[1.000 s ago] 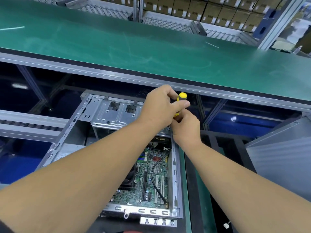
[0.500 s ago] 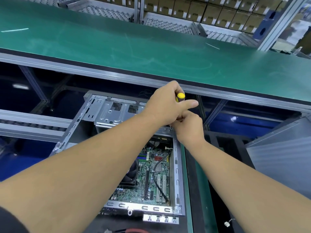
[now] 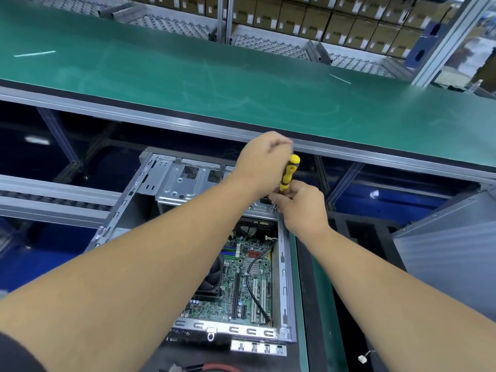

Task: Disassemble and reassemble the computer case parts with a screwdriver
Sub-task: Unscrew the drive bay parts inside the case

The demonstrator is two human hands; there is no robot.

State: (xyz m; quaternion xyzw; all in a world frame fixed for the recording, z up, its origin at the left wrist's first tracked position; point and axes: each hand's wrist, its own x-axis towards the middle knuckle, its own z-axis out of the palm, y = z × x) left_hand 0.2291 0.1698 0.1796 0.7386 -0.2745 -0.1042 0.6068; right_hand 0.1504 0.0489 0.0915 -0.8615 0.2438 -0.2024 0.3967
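The open computer case lies on its side below the bench, with the green motherboard exposed inside. A screwdriver with a yellow handle stands nearly upright over the metal drive bracket at the case's far right corner. My left hand is curled against the handle's left side, its fingertips blurred above the handle's top. My right hand pinches the screwdriver's lower end, down at the bracket. The tip and the screw are hidden by my fingers.
The green bench top overhangs just beyond my hands, edged by an aluminium rail. A grey side panel leans at the right. A black fan and a black cable sit on the board. Cardboard boxes line the back.
My left hand has slid off the handle's top, so most of the yellow handle now shows. My right hand stays low on the screwdriver. The view has shifted slightly.
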